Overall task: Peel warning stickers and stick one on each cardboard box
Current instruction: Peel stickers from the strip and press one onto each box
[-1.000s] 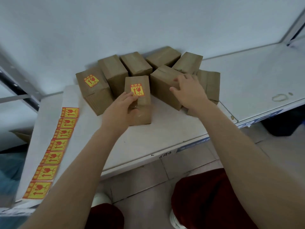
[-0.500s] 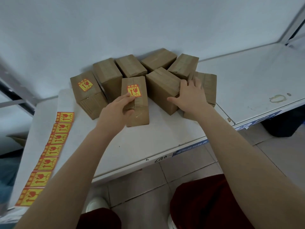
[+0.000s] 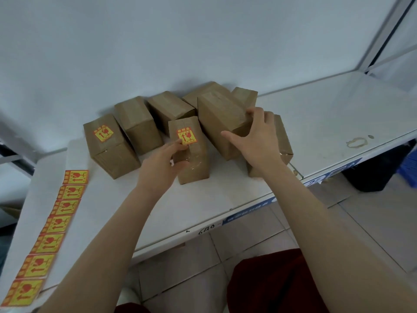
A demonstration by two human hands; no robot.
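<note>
Several brown cardboard boxes stand clustered on a white shelf (image 3: 225, 195). The far-left box (image 3: 110, 150) and the front middle box (image 3: 194, 159) each carry a yellow-and-red warning sticker (image 3: 186, 136). My left hand (image 3: 161, 166) grips the front middle box, fingers on its top just below the sticker, thumb on its front. My right hand (image 3: 255, 141) grips a plain box (image 3: 221, 123), which is tilted and raised at the right of the stickered box. A strip of several warning stickers (image 3: 49, 224) lies along the shelf's left side.
A white wall rises right behind the boxes. To the right, the shelf surface bears a ring stain (image 3: 356, 142). A metal upright (image 3: 381, 35) stands at the far right. Below the shelf edge are floor tiles and my red-clothed knees (image 3: 270, 285).
My right hand has shifted its grip onto the plain box's upper right edge and tipped it up and toward me. My left hand stays on the stickered front box.
</note>
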